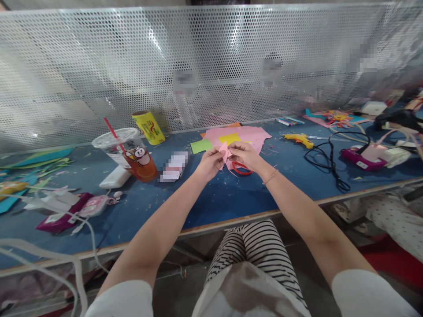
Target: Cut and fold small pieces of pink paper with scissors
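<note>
Both my hands meet above the blue table, pinching a small folded piece of pink paper (224,151) between them. My left hand (211,163) grips its left side and my right hand (243,154) its right side. Just beneath my right hand lie scissors with red handles (243,172); their blades are hidden. Behind the hands rest pink paper sheets (257,133), a yellow paper piece (229,140) and a green paper piece (201,146). Small pink scraps lie around the scissors.
Left stand a cup of brown drink (145,169) with a red straw, a yellow can (151,130), a phone (174,167) and a purple power strip (62,218). Right lie a yellow glue gun (299,140), black cable (327,164) and another purple strip (363,159). A perforated metal screen (224,57) closes the back.
</note>
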Demonstrator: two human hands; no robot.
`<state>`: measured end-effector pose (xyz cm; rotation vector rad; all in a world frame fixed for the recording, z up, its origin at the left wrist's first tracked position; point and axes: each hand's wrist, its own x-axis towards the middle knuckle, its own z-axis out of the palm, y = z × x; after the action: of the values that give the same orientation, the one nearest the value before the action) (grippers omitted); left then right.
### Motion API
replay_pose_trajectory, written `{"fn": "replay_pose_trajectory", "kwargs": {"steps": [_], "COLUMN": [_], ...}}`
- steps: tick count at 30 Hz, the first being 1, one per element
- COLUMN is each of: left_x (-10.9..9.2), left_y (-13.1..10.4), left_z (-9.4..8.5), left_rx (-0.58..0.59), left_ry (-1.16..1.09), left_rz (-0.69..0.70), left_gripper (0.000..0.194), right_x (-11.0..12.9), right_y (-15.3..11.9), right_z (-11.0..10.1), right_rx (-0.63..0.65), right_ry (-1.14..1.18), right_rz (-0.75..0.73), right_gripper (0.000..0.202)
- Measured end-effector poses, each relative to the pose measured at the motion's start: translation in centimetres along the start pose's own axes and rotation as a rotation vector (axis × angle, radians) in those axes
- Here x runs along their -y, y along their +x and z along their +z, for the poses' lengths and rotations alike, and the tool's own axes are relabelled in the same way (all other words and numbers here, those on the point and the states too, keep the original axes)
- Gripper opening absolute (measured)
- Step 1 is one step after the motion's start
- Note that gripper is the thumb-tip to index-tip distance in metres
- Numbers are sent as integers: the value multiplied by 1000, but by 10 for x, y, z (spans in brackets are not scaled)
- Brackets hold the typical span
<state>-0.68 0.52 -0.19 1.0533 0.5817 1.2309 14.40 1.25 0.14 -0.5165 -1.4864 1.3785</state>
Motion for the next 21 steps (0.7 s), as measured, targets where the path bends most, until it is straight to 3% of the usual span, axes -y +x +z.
{"fn": "replay_pose_trajectory", "kwargs": {"steps": [5, 9, 14, 18, 21], "left_x": [0, 2, -4, -17, -21], "left_y": [-1, 3, 10, 5, 0], "left_z": [1, -2, -13, -17, -19], "left_rx": [-15, -9, -31, -73, -91], "left_ry": [15, 123, 555, 1174, 1456], "left_rz": [8, 138, 446, 849, 1078], "left_gripper": [16, 21, 14, 4, 8], "right_x": [-1, -2, 1, 5, 8], "right_y": [1, 1, -1, -3, -4], "right_z": [-1, -1, -1, -2, -3], "right_rx": [-9, -45, -63, -28, -32], "right_ry": [-78, -323, -661, -853, -889], "right_rz": [-30, -124, -336, -463, -477], "right_gripper": [14, 13, 15, 18, 20]}}
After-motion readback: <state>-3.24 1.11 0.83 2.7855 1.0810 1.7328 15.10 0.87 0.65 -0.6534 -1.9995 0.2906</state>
